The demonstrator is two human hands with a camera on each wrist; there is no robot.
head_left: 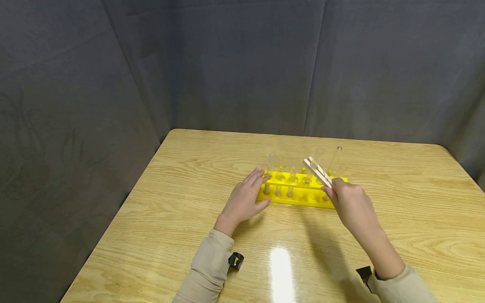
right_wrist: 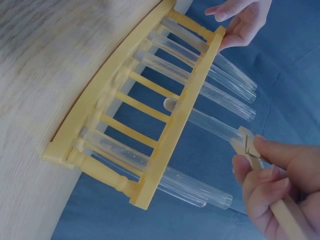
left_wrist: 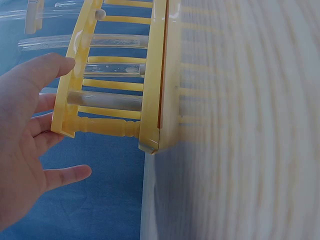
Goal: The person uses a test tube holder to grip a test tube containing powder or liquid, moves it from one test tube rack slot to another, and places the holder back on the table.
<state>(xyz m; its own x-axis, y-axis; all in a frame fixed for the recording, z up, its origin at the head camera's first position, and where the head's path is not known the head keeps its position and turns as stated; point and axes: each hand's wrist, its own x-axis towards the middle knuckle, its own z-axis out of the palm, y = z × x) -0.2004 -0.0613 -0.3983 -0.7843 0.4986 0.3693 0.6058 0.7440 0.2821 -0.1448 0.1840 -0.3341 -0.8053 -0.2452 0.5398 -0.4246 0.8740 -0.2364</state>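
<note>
An apparently wooden table (head_left: 151, 227) bears a yellow rack (head_left: 308, 197).

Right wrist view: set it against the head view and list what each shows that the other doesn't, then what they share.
Only the right wrist view shows clearly the rounded bottom of the slim, clear test tube in the pale wooden spring clamp, poking just past the yellow two-tier rack's upper shelf.

Only the head view shows the beige sleeves, black wrist-worn devices and bright glare.

Both show the rack holding other clear tubes, the right hand gripping the clamp, and the left hand at the rack's end.
</note>
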